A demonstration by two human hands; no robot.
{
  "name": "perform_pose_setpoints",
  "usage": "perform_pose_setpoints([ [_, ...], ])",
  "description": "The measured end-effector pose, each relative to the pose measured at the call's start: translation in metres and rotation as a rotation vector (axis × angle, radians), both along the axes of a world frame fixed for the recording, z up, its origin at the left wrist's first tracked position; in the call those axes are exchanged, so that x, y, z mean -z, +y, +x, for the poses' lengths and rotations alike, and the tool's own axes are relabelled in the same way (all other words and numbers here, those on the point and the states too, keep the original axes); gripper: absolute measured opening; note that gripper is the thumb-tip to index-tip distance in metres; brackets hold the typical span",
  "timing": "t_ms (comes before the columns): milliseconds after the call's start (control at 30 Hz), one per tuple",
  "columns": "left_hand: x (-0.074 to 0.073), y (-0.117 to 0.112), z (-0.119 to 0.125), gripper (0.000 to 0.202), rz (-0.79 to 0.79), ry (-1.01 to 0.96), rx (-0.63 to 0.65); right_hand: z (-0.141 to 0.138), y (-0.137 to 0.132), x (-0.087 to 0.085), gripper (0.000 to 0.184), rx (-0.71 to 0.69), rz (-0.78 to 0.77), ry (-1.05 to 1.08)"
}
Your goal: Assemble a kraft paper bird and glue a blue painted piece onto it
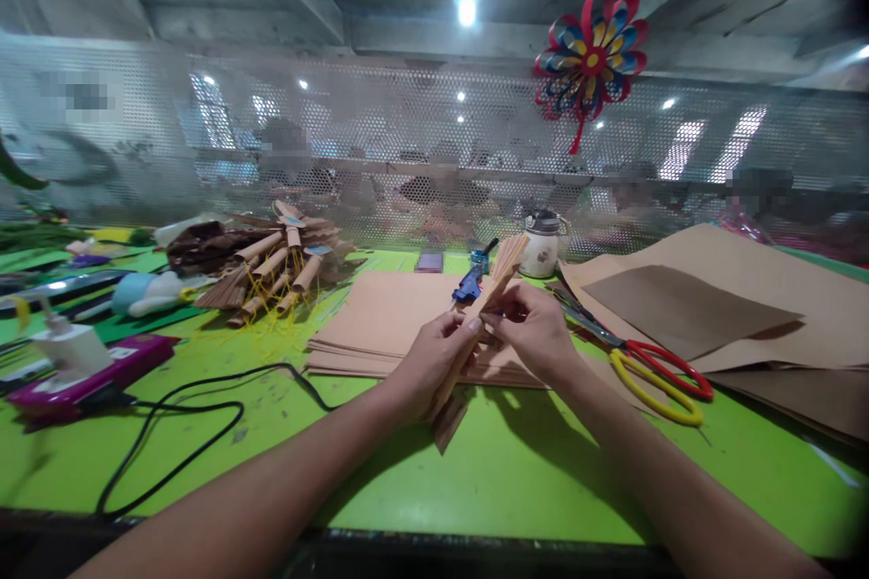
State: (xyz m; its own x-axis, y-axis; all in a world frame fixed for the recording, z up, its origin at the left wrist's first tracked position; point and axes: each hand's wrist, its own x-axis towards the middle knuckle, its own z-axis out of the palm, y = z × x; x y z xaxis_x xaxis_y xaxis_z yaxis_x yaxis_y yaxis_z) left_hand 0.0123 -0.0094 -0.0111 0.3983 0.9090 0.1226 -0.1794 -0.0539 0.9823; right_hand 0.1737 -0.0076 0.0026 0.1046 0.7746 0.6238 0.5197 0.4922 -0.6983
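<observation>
Both hands hold a strip of pleated brown paper (pixel 506 264) above the green table (pixel 272 434). My left hand (pixel 434 362) is closed around the lower part of the folded strip, whose bottom end (pixel 449 421) sticks out below the fist. My right hand (pixel 536 326) pinches the strip near its middle, fingers pressed together on the folds. The strip tilts up and to the right. A stack of flat brown paper sheets (pixel 380 326) lies just behind the hands.
Red and yellow scissors (pixel 644 366) lie right of my hands beside large brown sheets (pixel 733 308). A blue glue gun (pixel 468 285), a white jar (pixel 541 246), a heap of rolled paper pieces (pixel 272 267), a black cable (pixel 183 434) and a pink box (pixel 88 375) are on the table. A paper pinwheel (pixel 590 50) hangs on the mesh.
</observation>
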Motion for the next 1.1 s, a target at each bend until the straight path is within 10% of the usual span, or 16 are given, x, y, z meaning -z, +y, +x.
perform_pose_setpoints([
  [600, -0.002, 0.003, -0.005, 0.025, 0.042, 0.099, 0.007, 0.001, -0.004, -0.013, 0.041, -0.150, -0.105, 0.295],
  [1100, 0.004, 0.005, -0.002, 0.028, 0.042, 0.168, 0.043, 0.000, -0.010, -0.017, 0.026, -0.125, -0.137, 0.263],
])
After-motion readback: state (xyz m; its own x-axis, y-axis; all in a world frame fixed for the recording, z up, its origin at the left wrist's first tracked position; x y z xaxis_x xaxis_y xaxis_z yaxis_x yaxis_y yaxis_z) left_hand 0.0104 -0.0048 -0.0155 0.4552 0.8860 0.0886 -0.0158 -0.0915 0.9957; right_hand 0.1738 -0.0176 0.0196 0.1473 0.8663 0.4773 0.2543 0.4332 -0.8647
